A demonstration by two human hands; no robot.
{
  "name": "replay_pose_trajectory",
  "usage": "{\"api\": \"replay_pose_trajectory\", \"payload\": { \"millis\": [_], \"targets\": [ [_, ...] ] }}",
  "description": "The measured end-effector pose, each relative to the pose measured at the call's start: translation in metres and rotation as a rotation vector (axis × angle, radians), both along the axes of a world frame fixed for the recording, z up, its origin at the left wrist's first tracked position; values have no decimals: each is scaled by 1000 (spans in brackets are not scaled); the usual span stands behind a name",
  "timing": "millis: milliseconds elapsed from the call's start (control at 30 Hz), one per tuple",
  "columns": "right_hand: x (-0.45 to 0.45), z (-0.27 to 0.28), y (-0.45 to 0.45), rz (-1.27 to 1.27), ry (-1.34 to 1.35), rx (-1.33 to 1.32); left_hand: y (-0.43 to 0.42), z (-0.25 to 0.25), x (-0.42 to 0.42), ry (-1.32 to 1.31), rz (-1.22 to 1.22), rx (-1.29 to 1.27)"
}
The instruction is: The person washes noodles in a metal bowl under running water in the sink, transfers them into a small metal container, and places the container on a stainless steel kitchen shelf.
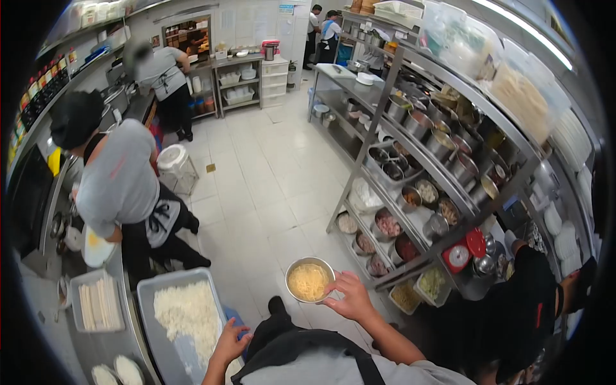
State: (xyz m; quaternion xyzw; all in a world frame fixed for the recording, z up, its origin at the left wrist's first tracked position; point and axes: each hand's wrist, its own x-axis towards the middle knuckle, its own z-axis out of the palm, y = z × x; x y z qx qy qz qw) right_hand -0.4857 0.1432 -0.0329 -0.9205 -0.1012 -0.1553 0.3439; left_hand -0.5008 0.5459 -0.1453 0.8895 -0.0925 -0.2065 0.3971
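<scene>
My right hand (350, 295) is closed on the rim of a round metal bowl (288, 273), held out in front of my body over the floor. Thin yellow strands (308, 282) fill much of the bowl; their kind is hard to make out. My left hand (232, 340) is low at my side, fingers apart and holding nothing. Beside it stands a large grey tub (144, 296) with white rice (186, 311) heaped along one side. Something blue (236, 316) shows between the tub and my left hand.
At right a steel rack (410, 144) carries several metal pots and food containers. A co-worker in grey (122, 173) works at the left counter; another person in black (520, 308) is at lower right. A white stool (176, 168) stands on the tiled floor (256, 186).
</scene>
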Motion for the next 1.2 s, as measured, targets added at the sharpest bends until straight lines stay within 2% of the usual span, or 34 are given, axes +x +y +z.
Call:
{"api": "replay_pose_trajectory", "payload": {
  "millis": [67, 200, 300, 400, 500, 633, 833, 933, 967, 1033, 1200],
  "targets": [
    [43, 5, -8, -10, 14, -2, -3, -8, 72, -82, -3, 38],
    [108, 7, -19, -56, 53, -48, -68, 53, 221, -235, -27, -136],
    [153, 9, -28, -81, 116, -59, -119, 99, 299, -140, -63, -368],
    [201, 7, -36, -113, 128, -49, -156, 101, 356, -11, -242, -652],
    [255, -14, -47, -168, 132, 16, -178, 113, 400, 52, -383, -624],
    [348, -23, -69, -132, 150, 58, -196, 103, 490, -54, -585, -436],
    [522, 8, -104, 95, 178, 126, -213, 139, 619, -4, -412, -375],
    [609, 7, -111, 204, 42, 149, -221, 150, 681, -169, -373, -389],
    [635, 16, -112, 236, 135, 155, -220, 149, 699, -177, -337, -353],
    [684, 14, -107, 313, 74, 226, -215, 147, 738, -202, -260, -292],
    [807, 32, -109, 495, 145, 319, -224, 154, 830, -319, -129, -416]
  ]
}}
